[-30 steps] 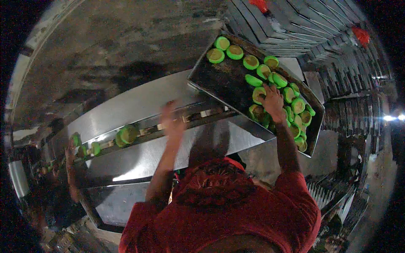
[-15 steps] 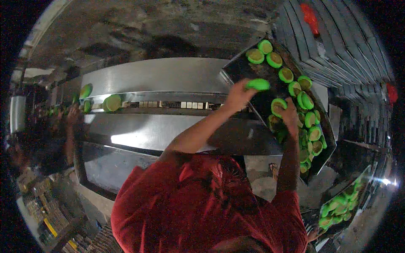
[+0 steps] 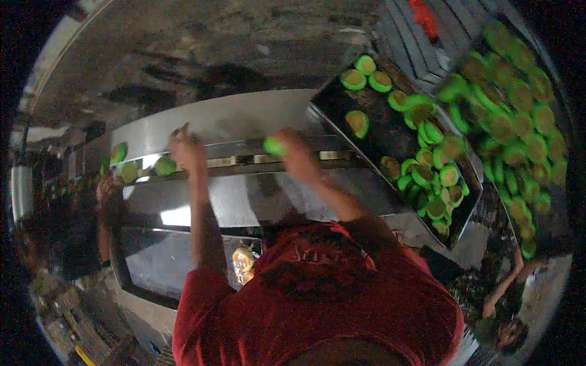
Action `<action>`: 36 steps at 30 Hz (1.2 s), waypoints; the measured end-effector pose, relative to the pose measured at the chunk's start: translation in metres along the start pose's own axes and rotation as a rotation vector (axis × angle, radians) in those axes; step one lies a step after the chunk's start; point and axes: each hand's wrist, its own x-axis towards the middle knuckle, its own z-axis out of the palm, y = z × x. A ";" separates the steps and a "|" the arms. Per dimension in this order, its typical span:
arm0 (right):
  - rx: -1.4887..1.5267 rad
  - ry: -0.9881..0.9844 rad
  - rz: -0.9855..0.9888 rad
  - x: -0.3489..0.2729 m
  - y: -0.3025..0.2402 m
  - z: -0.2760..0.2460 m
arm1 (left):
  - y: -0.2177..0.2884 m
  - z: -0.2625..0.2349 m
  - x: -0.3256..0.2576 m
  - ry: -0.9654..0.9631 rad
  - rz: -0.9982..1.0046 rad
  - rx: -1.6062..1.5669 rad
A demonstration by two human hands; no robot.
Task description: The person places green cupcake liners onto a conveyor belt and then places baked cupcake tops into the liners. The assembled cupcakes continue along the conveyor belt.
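While right hand (image 3: 297, 154) fingers grip green piece (image 3: 274, 146), left hand (image 3: 186, 152) fingers blurred, indiscernible.

My left hand (image 3: 186, 152) reaches forward, fingers loosely curled, arm straight. My right hand (image 3: 297, 152) is closed, forearm angled in from the right.

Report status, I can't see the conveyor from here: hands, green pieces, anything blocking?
Right hand holds round green piece over steel conveyor. Left hand at conveyor, grip unclear. Nothing blocking.
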 end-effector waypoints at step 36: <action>-0.039 -0.042 0.455 -0.110 0.127 -0.145 | 0.295 0.121 -0.143 -0.560 0.362 -0.508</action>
